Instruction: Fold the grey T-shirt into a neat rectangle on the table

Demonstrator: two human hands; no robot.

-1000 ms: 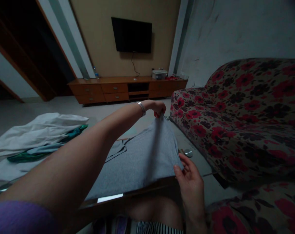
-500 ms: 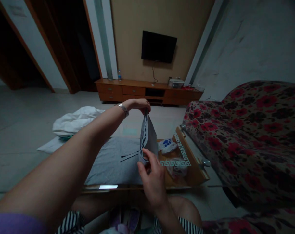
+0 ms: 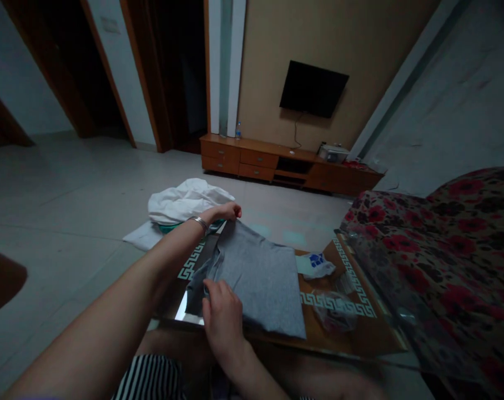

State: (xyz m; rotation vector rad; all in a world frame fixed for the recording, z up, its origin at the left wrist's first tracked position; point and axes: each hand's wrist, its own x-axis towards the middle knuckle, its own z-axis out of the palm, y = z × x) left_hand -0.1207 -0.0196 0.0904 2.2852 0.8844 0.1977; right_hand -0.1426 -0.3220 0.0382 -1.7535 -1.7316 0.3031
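A grey garment (image 3: 262,278) lies folded on the glass-topped coffee table (image 3: 385,339), its right part flat and its left edge lifted. My left hand (image 3: 230,211), with silver bangles at the wrist, grips the garment's far left corner between closed fingers. At the near left edge, my right hand (image 3: 223,311) pinches the cloth between thumb and fingers. Loose layers of the same cloth hang beneath that edge, between the two hands. What kind of garment it is, I cannot tell from its folded shape.
White cloth (image 3: 185,200) is heaped at the table's far left, with something green under it. Two plastic bags (image 3: 318,265) show at the table's right side. A floral sofa (image 3: 435,233) stands to the right; a low TV cabinet (image 3: 256,161) is against the far wall.
Both hands have swung the held edge of the garment leftward and lowered it. The upright folded part now lies spread toward the right. The head view has shifted left.
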